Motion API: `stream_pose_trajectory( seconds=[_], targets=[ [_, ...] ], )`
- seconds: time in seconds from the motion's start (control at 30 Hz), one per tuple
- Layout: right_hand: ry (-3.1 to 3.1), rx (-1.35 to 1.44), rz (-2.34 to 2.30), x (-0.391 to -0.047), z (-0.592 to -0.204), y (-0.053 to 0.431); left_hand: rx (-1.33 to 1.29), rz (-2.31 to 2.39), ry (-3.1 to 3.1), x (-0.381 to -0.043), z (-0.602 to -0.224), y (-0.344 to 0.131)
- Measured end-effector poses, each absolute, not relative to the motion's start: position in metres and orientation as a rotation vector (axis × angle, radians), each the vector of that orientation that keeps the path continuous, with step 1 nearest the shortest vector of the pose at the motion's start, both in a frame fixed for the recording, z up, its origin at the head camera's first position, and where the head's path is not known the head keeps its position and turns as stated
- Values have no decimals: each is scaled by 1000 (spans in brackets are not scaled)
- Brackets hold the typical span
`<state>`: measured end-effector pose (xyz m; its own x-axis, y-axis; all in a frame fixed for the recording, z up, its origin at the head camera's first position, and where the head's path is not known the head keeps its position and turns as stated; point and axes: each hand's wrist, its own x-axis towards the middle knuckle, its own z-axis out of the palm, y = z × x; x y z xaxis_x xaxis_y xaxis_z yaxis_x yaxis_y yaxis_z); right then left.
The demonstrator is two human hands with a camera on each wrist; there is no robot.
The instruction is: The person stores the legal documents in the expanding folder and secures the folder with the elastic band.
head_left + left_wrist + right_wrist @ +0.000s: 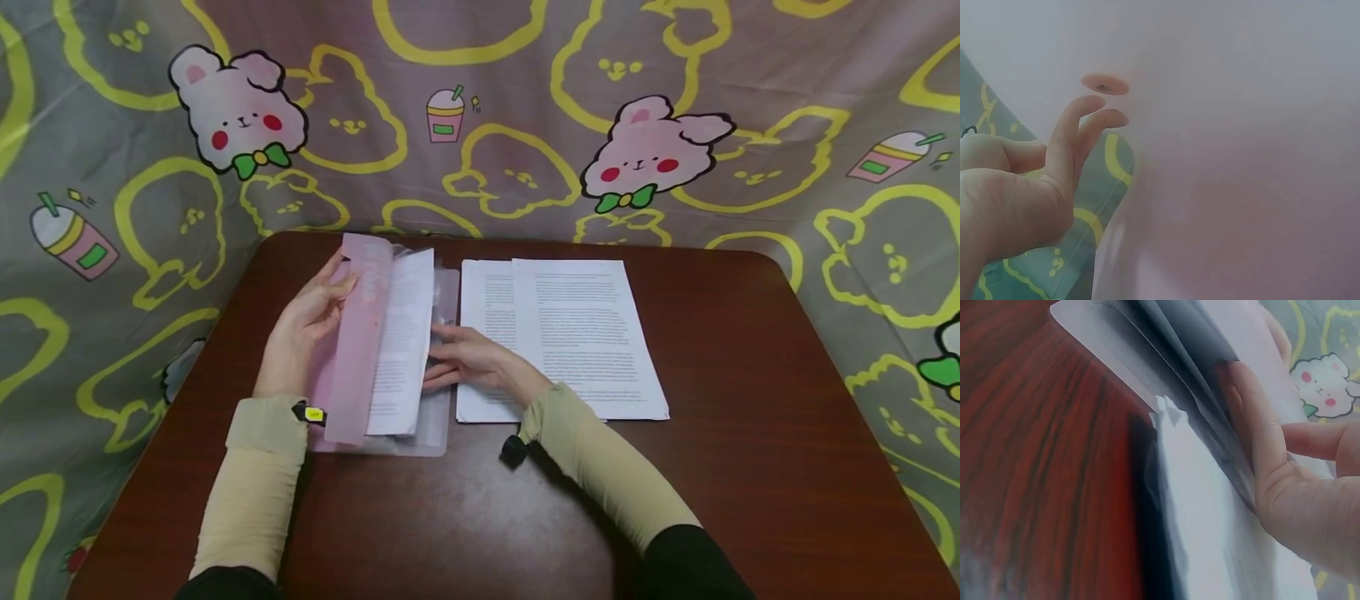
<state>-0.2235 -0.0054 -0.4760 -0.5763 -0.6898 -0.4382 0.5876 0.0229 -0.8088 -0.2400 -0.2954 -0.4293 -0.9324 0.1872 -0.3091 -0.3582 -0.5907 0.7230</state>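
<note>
A pink translucent document folder lies at the left of the table with its front cover raised. My left hand holds that cover by its left edge, thumb on the front. In the left wrist view the left hand's fingers bend against the pale pink plastic. White printed sheets stand tilted inside the folder. My right hand holds their right edge; in the right wrist view one finger reaches in among the clear sleeves. The right fingertips are partly hidden.
Two overlapping stacks of printed paper lie just right of the folder, below the right wrist. Brown wooden table extends to the right and front. A patterned cloth hangs behind and along both sides.
</note>
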Motion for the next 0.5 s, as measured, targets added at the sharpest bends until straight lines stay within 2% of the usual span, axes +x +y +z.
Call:
stream_pose_trajectory(
  seconds=[0.5],
  targets=[
    [1243, -176, -1778, -227, -464, 58, -318, 2529, 1233, -239, -428, -298]
  ],
)
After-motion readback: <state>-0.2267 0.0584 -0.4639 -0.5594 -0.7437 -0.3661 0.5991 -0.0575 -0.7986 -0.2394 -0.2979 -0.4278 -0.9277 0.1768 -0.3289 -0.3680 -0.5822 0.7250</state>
